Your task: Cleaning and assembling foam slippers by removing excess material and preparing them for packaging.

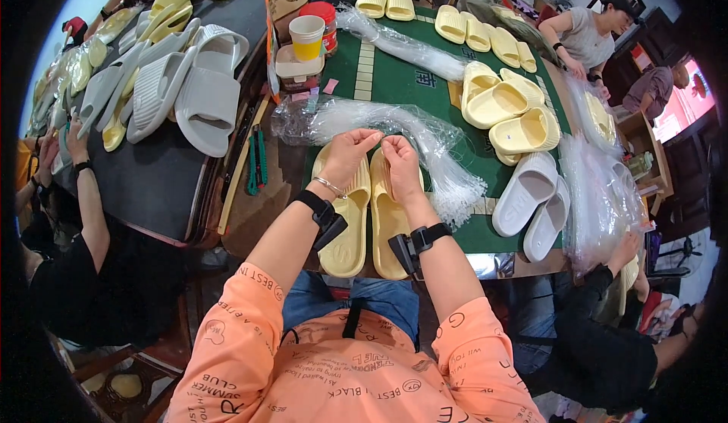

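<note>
My left hand (352, 156) and my right hand (400, 166) meet above a pair of pale yellow slippers, fingertips pinched and almost touching. Whatever is between the fingers is too small to make out. The left slipper (343, 248) and the right slipper (385, 229) lie side by side at the table's near edge, toes away from me and partly hidden by my hands and wrists. Just beyond my hands, a bundle of thin clear plastic strands (436, 146) spreads across to the right, its far left part in a clear bag.
A green cutter knife (258, 161) lies left. Beyond it stand a yellow-and-white cup (306, 40) and a red-lidded jar (329, 25). Grey slippers (523, 191), yellow slippers (525, 131) and clear bags (595, 195) fill the right. Several people work around; more slippers (205, 112) cover the left table.
</note>
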A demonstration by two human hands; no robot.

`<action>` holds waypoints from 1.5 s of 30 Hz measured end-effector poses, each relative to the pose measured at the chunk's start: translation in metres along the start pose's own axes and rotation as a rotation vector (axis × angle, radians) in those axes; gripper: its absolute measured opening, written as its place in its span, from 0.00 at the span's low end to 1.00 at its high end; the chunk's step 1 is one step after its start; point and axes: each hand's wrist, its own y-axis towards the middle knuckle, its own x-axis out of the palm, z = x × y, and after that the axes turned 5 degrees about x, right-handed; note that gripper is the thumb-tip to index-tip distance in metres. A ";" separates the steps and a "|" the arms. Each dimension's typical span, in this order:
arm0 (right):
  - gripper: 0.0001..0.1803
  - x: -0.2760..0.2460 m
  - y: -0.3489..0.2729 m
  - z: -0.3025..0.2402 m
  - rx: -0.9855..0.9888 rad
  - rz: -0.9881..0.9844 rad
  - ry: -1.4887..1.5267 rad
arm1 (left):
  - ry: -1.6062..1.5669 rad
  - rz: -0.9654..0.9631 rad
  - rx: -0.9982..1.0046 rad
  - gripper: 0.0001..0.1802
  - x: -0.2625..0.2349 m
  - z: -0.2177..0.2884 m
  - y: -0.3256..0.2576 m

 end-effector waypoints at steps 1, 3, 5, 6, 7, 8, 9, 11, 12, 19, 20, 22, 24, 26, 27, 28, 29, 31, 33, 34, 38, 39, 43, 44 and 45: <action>0.03 0.001 0.000 0.000 0.002 -0.003 -0.009 | 0.012 -0.020 -0.012 0.11 -0.001 0.000 0.000; 0.03 0.002 0.000 -0.001 0.003 0.002 -0.008 | 0.023 -0.014 -0.014 0.11 -0.002 -0.002 0.000; 0.03 0.003 0.000 -0.001 0.001 0.011 -0.008 | 0.034 -0.013 -0.016 0.11 -0.001 -0.003 0.000; 0.03 0.002 0.000 -0.002 -0.006 0.006 -0.024 | 0.062 -0.017 -0.006 0.11 0.000 -0.004 0.001; 0.04 0.001 0.000 -0.003 -0.015 0.002 -0.040 | 0.089 -0.023 0.004 0.12 0.000 -0.005 0.002; 0.05 0.003 0.000 -0.002 -0.006 0.023 -0.067 | 0.113 0.001 -0.024 0.12 -0.002 -0.005 0.002; 0.05 0.003 -0.002 -0.004 -0.004 0.059 -0.100 | 0.130 0.010 -0.056 0.12 0.002 -0.005 0.000; 0.07 0.012 0.000 -0.001 -0.107 0.087 -0.227 | 0.223 0.035 0.025 0.12 -0.005 -0.004 -0.001; 0.07 0.013 0.002 0.001 -0.077 0.072 -0.204 | 0.040 0.066 0.008 0.11 -0.012 -0.012 0.000; 0.09 -0.029 0.015 0.011 -0.328 0.292 -0.364 | 0.112 -0.060 -0.036 0.12 0.042 -0.021 0.007; 0.07 0.012 0.000 -0.008 -0.399 0.275 -0.635 | 0.066 0.029 -0.043 0.11 0.003 -0.022 0.009; 0.06 0.028 -0.030 -0.043 -0.750 0.297 -1.004 | -0.006 0.003 -0.129 0.11 -0.005 -0.018 0.009; 0.06 0.042 -0.060 -0.054 -0.576 0.292 -1.188 | -0.154 -0.061 -0.072 0.10 -0.014 -0.010 0.001; 0.08 0.047 -0.083 -0.059 -0.188 0.080 -1.357 | 0.446 -0.041 0.210 0.07 -0.053 -0.032 0.024; 0.10 0.037 -0.087 -0.053 0.098 -0.073 -1.315 | -0.048 -0.008 -0.035 0.08 -0.030 -0.020 0.016; 0.12 0.033 -0.095 -0.038 0.022 -0.062 -1.258 | 0.026 -0.066 -0.059 0.09 -0.027 -0.018 0.018; 0.14 0.033 -0.100 -0.021 -0.059 -0.079 -1.199 | 0.106 -0.100 -0.073 0.10 -0.032 -0.017 0.021; 0.15 0.036 -0.090 0.015 -0.189 -0.152 -1.264 | 0.117 -0.069 0.015 0.10 -0.038 -0.020 0.026; 0.16 0.033 -0.077 0.055 -0.283 -0.215 -1.205 | 0.245 -0.013 -0.003 0.11 -0.024 0.010 0.009; 0.16 0.021 -0.068 0.069 -0.011 -0.221 -0.940 | 0.452 -0.137 0.023 0.13 -0.021 0.014 0.015; 0.15 0.037 -0.098 0.063 -0.266 0.010 -1.442 | 0.433 0.018 0.261 0.15 -0.014 0.021 -0.011; 0.15 0.039 -0.111 0.024 -0.251 -0.074 -1.300 | 0.806 0.105 0.468 0.16 0.003 0.048 -0.030; 0.12 0.000 -0.113 -0.071 -0.578 -0.096 -1.425 | 0.899 0.194 0.849 0.14 0.001 0.113 -0.043; 0.10 -0.034 -0.106 -0.083 -0.484 0.099 -1.147 | 0.742 0.236 0.728 0.14 0.006 0.128 -0.046; 0.23 -0.034 -0.101 -0.141 -0.350 0.033 -1.471 | 0.595 0.300 0.619 0.14 -0.008 0.147 -0.053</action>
